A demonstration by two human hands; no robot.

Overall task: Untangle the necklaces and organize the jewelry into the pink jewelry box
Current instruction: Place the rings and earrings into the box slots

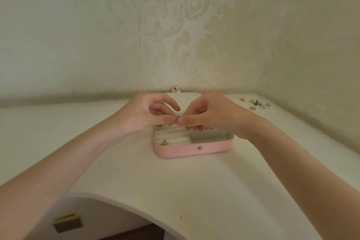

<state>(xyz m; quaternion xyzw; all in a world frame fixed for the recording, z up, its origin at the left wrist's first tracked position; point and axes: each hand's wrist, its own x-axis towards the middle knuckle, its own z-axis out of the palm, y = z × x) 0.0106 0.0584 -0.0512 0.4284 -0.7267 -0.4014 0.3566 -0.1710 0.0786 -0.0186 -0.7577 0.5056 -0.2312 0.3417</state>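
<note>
Pink jewelry box (191, 149) lies open on the white table (136, 171) near the wall, its long axis running left to right, front snap facing the person and lid (187, 97) standing up at the back. Above it, the left hand (150, 115) and right hand (209, 116) meet, fingertips of both pinching one small silvery piece (179, 116). A yellow trinket (164, 143) sits in the front-left ring rolls. Loose jewelry (257, 102) lies well apart, far right.
</note>
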